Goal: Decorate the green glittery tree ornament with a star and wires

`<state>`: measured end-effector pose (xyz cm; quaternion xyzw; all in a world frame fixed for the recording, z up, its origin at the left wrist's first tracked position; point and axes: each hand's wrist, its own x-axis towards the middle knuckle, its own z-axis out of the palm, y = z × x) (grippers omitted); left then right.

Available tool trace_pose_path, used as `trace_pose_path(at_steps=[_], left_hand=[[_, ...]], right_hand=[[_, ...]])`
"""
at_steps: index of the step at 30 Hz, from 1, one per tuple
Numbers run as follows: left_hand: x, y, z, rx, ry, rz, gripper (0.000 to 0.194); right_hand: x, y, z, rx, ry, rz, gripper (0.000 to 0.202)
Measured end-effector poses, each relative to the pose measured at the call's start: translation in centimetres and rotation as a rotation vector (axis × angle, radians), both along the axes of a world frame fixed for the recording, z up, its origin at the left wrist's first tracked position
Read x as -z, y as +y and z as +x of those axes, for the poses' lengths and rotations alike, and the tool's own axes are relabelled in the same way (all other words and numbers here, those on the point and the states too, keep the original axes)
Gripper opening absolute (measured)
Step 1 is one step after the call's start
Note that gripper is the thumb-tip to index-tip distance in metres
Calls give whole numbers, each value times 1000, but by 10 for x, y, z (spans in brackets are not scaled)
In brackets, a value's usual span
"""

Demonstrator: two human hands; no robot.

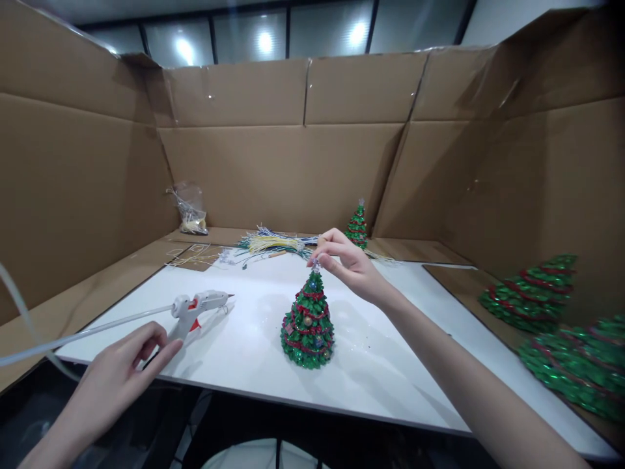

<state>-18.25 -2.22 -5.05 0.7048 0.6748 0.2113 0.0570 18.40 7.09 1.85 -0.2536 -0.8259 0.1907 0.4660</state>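
Note:
A small green Christmas tree [308, 326] with red garland and little ornaments stands upright on the white board [390, 384]. At its tip my right hand [349, 264] pinches a clear star topper [316, 264] between thumb and fingers. A white hot glue gun [188, 312] with a red trigger rests on the left of the board, a long glue stick [112, 324] running out of its back. Beside its handle is my left hand [129, 365], fingers loosely bent and thumb apart. The thumb tip overlaps the handle's lower end; I cannot tell whether they touch.
Bundled coloured wires [273, 243] lie at the back, with another decorated tree [357, 227] behind my right hand. Two undecorated-looking trees, one a garlanded tree [532, 293], lie at the right. A plastic bag [190, 208] sits back left. Cardboard walls [283, 176] enclose the board.

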Motion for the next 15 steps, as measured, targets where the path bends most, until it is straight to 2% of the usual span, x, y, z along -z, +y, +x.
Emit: trace_pose_path(at_steps=[3, 9, 12, 15], left_hand=[[10, 15, -3, -109, 61, -46, 50], [25, 48, 3, -36, 24, -94, 58], [22, 54, 7, 24, -91, -110, 56], [9, 53, 11, 73, -246, -142, 53]], right_hand=[[-1, 0, 0, 1, -13, -4, 24], [-6, 0, -3, -25, 25, 25, 23], [-7, 2, -5, -23, 18, 44, 23], [-7, 7, -6, -46, 18, 46, 24]])
